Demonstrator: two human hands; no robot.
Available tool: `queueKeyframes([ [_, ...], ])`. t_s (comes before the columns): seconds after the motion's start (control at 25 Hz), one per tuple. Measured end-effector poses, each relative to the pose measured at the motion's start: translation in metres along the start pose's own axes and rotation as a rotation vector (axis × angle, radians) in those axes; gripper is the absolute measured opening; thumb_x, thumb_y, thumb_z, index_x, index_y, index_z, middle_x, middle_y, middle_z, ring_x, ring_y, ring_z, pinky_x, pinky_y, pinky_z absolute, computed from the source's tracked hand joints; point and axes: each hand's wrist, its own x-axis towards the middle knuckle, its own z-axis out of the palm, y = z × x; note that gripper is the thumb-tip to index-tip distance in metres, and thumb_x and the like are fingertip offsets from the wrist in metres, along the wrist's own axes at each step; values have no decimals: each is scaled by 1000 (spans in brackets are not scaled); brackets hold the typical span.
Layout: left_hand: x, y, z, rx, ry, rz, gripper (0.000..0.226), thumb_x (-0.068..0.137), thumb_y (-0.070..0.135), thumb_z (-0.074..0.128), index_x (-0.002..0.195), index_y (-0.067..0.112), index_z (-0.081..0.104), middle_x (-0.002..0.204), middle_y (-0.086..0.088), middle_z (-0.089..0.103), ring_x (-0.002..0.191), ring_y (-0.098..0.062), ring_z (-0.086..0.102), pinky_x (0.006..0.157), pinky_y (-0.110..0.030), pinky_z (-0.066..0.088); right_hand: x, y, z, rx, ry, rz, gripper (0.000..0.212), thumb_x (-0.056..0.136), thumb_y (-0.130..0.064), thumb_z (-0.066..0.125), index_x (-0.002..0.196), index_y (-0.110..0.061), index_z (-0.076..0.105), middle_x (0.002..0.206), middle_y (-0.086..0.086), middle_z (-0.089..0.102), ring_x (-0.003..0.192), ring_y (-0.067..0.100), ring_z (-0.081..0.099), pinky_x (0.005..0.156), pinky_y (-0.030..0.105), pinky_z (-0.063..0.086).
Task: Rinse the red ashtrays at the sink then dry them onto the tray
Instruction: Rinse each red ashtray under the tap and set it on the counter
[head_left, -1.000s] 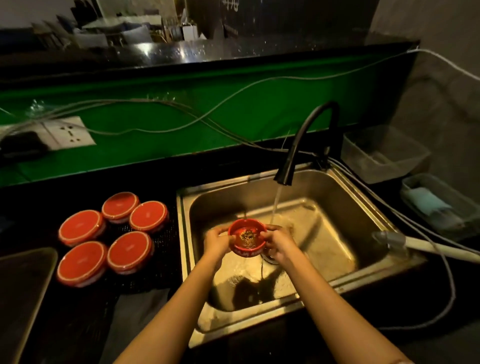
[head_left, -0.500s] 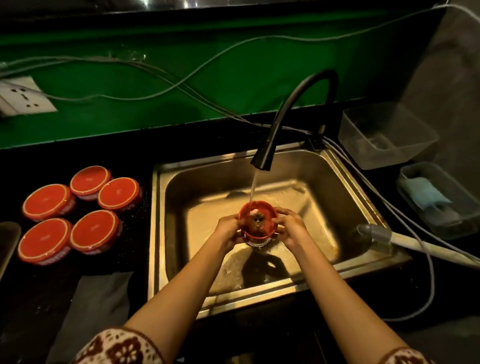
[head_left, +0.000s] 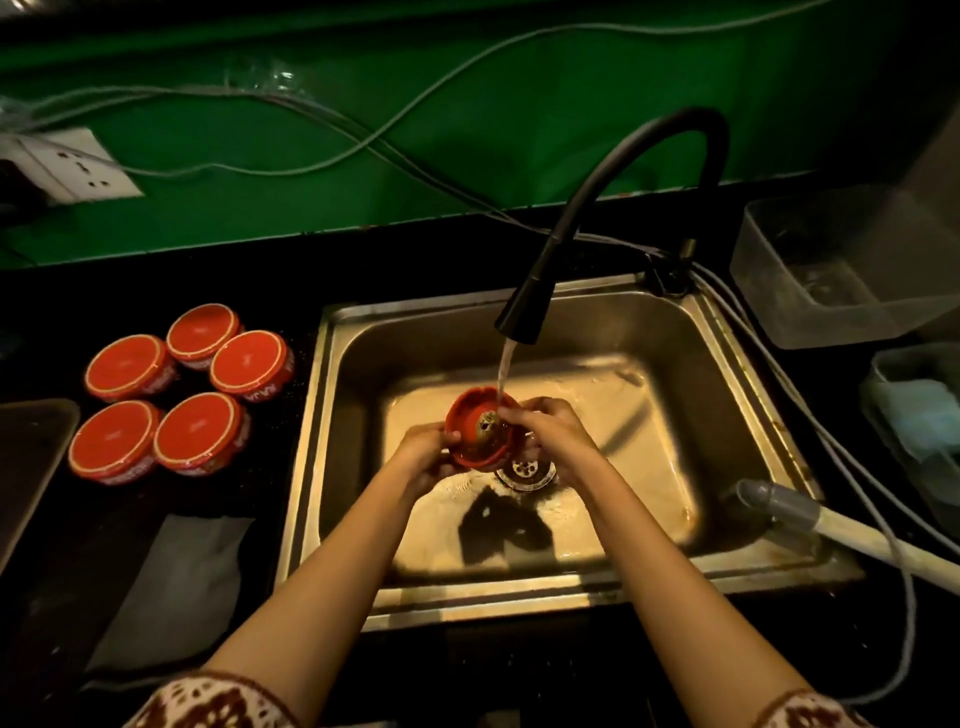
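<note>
I hold one red ashtray (head_left: 475, 431) over the steel sink (head_left: 332, 415), just above the drain, tilted with its dirty inside facing me. My left hand (head_left: 423, 452) grips its left rim and my right hand (head_left: 545, 426) grips its right rim. Water runs from the black faucet (head_left: 524, 306) onto the ashtray's right side. Several more red ashtrays (head_left: 195, 431) lie upside down in a cluster on the black counter left of the sink. The corner of a tray (head_left: 26, 467) shows at the far left edge.
A grey cloth (head_left: 182, 587) lies on the counter in front of the ashtray cluster. Two clear plastic tubs (head_left: 831, 265) stand right of the sink. A hose nozzle (head_left: 779, 504) rests on the sink's right rim. Cables and a socket (head_left: 78, 166) run along the green wall.
My hands have tipped the ashtray further toward me under the stream. My head has dropped and moved closer to the sink, so everything sits higher and larger in view.
</note>
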Motion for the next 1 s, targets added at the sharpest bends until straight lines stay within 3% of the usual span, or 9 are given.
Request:
queueKeyframes([
  [0.08,-6,-16,-5,-79,-26,-49,39,90,-14,37,126,-6,48,97,-22,60,81,-33,61,68,-44,57,3,-4,8,-182,8,-7,41,77,-27,75,105,-11,50,94,2,60,83,19,62,47,25,49],
  [0.2,-10,-23,-11,-37,-38,-71,41,89,-13,37,126,0,50,99,-18,60,82,-32,62,72,-47,56,8,8,9,-296,42,16,35,80,-22,70,106,-6,54,93,6,61,77,18,61,50,27,50],
  [0.32,-6,-9,-16,143,-25,-13,43,86,-12,46,122,8,57,92,-15,62,71,-30,63,58,-40,58,2,25,2,-114,-10,109,21,88,-4,56,108,3,54,87,12,64,78,24,67,55,32,55],
  [0.44,-7,13,-9,270,-27,100,39,81,-8,58,115,10,64,93,-15,66,72,-25,61,66,-36,56,-2,36,-3,162,-36,187,18,91,9,39,104,0,49,102,21,61,99,39,63,56,37,57],
  [0.56,-10,32,2,389,-13,266,39,77,-8,63,112,10,68,99,-13,68,78,-17,60,55,-21,52,-3,39,3,280,-47,200,28,88,14,33,99,-4,52,97,20,61,86,37,62,57,43,57],
  [0.64,-11,38,3,431,-8,368,39,78,-10,61,112,9,68,100,-10,68,84,-15,60,54,-17,49,-1,38,10,255,-13,170,31,86,15,34,104,-3,52,98,21,60,84,38,62,59,44,57],
  [0.72,-9,38,0,397,-11,396,44,79,-14,56,115,9,66,107,-10,67,93,-16,58,64,-21,50,2,34,14,223,78,90,33,85,16,40,109,-4,49,103,19,58,90,38,61,66,45,58],
  [0.88,-4,29,1,189,-27,292,52,83,-21,42,121,8,62,115,-10,64,103,-23,56,74,-34,53,5,21,4,101,226,-83,40,75,14,58,105,-13,58,99,13,66,97,32,63,85,51,54],
  [1.0,-1,19,15,74,-80,242,56,81,-23,35,122,6,61,115,-13,63,102,-28,57,71,-33,54,-2,12,-6,-28,298,-189,38,71,10,64,90,-22,62,97,9,68,96,29,64,85,48,55],
])
